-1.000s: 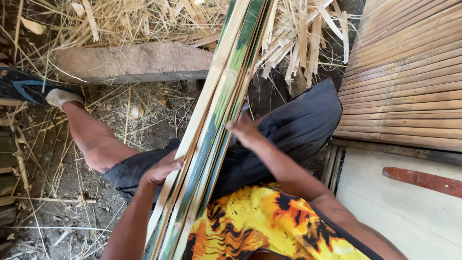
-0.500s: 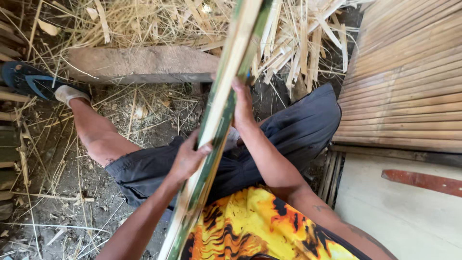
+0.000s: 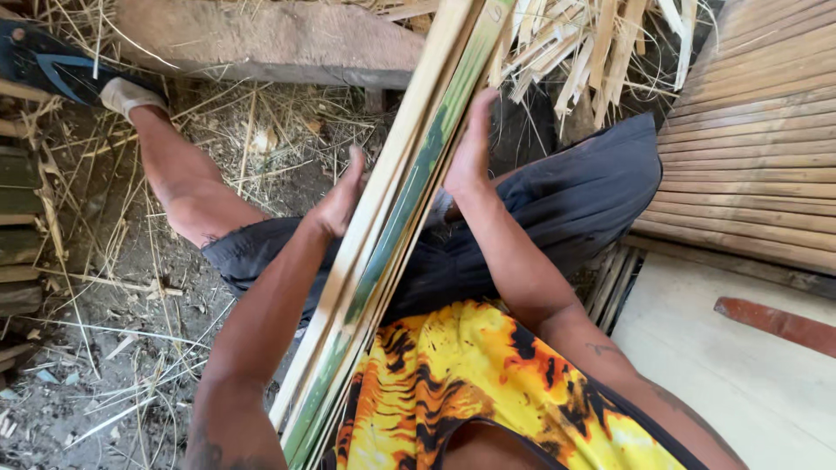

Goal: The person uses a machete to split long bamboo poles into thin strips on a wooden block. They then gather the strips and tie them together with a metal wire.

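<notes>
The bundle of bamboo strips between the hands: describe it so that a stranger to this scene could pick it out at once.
Start at the person's lap, dark shorts above a yellow and orange shirt. Rising slantwise from there, the bundle of bamboo strips stands between the left hand and right hand. Unlike the loose pale scraps behind, its long strips are stacked together, some green-faced.

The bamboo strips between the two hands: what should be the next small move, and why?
Probably press both palms inward and even up the bundle. The left hand and right hand lie flat and open against opposite sides of the bamboo strips, gripping nothing, and the strips look slightly fanned apart at the lower end.
</notes>
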